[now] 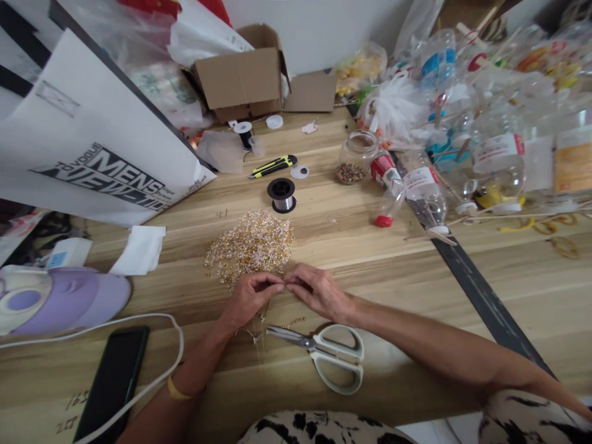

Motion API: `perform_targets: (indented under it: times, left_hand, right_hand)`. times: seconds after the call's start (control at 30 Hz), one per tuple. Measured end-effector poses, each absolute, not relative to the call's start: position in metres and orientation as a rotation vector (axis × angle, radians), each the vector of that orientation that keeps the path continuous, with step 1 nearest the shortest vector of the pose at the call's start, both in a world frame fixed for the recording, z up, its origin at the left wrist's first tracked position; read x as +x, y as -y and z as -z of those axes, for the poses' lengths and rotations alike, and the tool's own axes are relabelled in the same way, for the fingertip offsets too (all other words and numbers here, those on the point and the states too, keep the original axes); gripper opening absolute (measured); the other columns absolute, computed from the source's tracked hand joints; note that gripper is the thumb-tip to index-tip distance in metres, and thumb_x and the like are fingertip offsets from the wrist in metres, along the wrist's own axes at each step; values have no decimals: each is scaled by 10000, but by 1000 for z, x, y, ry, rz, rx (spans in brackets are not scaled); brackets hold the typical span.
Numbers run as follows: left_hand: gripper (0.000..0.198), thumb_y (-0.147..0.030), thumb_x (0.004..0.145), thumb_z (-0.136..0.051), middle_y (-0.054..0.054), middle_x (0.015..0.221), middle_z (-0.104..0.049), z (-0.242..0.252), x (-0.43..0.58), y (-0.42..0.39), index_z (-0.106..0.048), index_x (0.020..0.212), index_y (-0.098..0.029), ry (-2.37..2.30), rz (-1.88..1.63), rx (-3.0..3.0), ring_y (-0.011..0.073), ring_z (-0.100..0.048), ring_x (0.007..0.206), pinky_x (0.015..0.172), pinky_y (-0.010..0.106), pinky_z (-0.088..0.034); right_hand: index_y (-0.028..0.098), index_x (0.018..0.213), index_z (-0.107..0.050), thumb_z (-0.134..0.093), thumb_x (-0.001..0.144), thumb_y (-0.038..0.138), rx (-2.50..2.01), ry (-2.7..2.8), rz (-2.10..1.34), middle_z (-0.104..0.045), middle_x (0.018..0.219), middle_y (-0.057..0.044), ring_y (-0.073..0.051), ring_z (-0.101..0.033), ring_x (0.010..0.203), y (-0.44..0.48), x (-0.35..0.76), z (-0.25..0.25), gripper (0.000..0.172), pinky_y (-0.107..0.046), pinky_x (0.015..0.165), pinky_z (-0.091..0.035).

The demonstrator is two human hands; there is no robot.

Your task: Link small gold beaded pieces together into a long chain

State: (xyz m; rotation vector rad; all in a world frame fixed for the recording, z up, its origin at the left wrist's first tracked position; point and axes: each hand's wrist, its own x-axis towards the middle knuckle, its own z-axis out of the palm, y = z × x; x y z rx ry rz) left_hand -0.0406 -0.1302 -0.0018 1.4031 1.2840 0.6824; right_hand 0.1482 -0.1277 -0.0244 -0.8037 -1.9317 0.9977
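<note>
My left hand (252, 296) and my right hand (319, 291) meet fingertip to fingertip just in front of a pile of gold and clear beads (254, 243). Both are closed in a pinch. What sits between the fingertips is too small to make out. Below my left hand, a thin beaded chain (252, 335) hangs or lies on the wood, with fine thread trailing under it. Scissors with pale handles (340, 357) lie slightly spread below my right hand. A black spool of fine wire (282, 196) stands behind the bead pile.
A yellow-black utility knife (272, 166) and a dark thread spool (244, 134) lie farther back. At right are a bead jar (351, 166) and several plastic bottles (425, 191). A phone (113, 376), white cable (178, 345) and purple device (69, 299) are at left, below a large bag (92, 135).
</note>
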Motion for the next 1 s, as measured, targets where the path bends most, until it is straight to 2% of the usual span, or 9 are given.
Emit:
perform_targets:
  times: [0.23, 0.47, 1.0]
  left_hand:
    - [117, -254, 703, -687, 35, 701, -713, -6, -38, 129, -712, 711, -140, -1307, -683, 1366, 160, -625, 672, 647, 238, -474]
    - [121, -255, 707, -676, 22, 679, -693, -10, -38, 130, -704, 707, -137, -1318, -685, 1324, 149, -601, 668, 651, 232, -459]
    - [126, -260, 695, -685, 14, 656, -666, -10, -38, 130, -694, 689, -134, -1310, -723, 1268, 133, -572, 650, 638, 222, -439]
  right_hand:
    - [160, 886, -608, -612, 861, 240, -909, 1753, -1151, -632, 761, -11, -117, -582, 663, 127, 147, 27, 85, -229, 617, -492]
    - [152, 866, -669, -600, 873, 238, -885, 1779, -1159, -638, 761, -27, -124, -592, 687, 125, 148, 24, 110, -243, 655, -485]
    - [144, 826, -652, -571, 865, 159, -925, 1799, -1160, -626, 709, -15, -120, -582, 660, 125, 147, 21, 91, -226, 648, -468]
